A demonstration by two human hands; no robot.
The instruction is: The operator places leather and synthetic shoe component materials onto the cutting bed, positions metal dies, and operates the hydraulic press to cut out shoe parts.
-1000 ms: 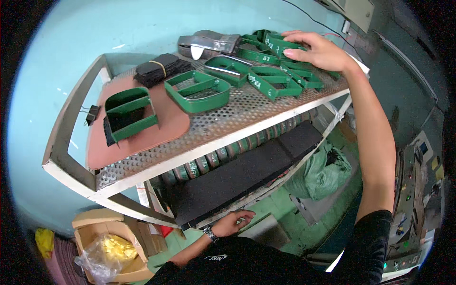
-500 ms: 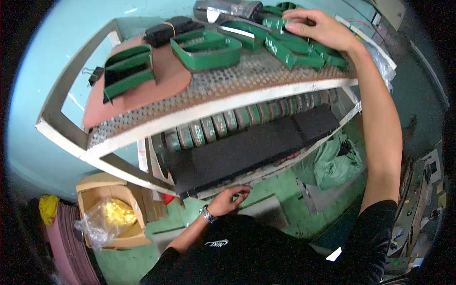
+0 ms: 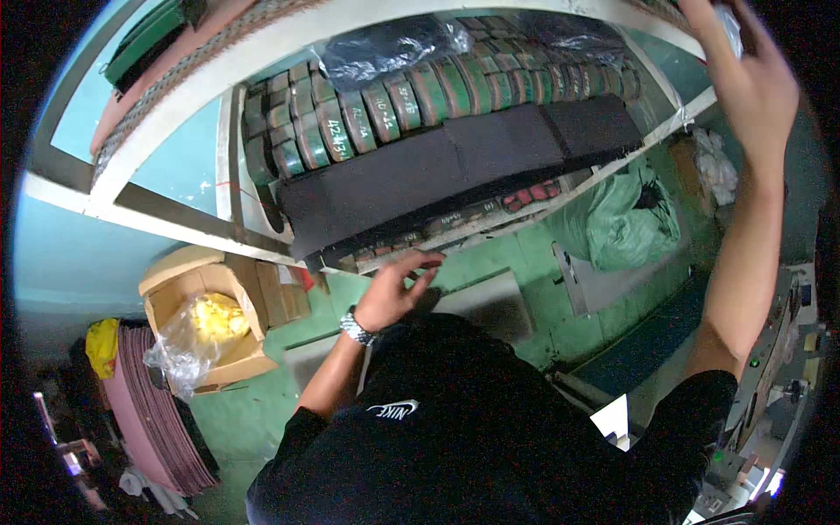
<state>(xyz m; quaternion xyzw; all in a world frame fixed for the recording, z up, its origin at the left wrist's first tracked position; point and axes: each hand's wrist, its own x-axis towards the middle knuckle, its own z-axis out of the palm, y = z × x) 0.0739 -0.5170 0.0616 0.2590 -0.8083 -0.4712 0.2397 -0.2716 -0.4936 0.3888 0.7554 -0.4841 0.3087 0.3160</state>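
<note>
My left hand (image 3: 394, 293) hangs empty in front of the lower shelf, its fingers loosely bent and apart, with a metal-band watch (image 3: 356, 328) on the wrist. At the upper right my right hand (image 3: 761, 101) is raised beside the right end of the white rack (image 3: 560, 10). Its fingers are blurred and partly cut off by the picture's rim, so what they touch is hidden. Below the rack's top, a row of green-and-brown curved blocks (image 3: 402, 105) stands behind a long black sheet (image 3: 455, 166). Part of a green cutting die (image 3: 144, 44) shows on the top shelf.
An open cardboard box (image 3: 166, 289) holding a yellow bundle in clear plastic stands at left. Pinkish sheets (image 3: 162, 411) are stacked near it. A green sack (image 3: 626, 223) sits on the floor at right. Dark plastic-wrapped packs (image 3: 376, 52) lie over the blocks.
The view has tipped down, so most of the top shelf has left the picture. My right hand has moved off the green dies toward the rack's right end. My left hand stays low and empty.
</note>
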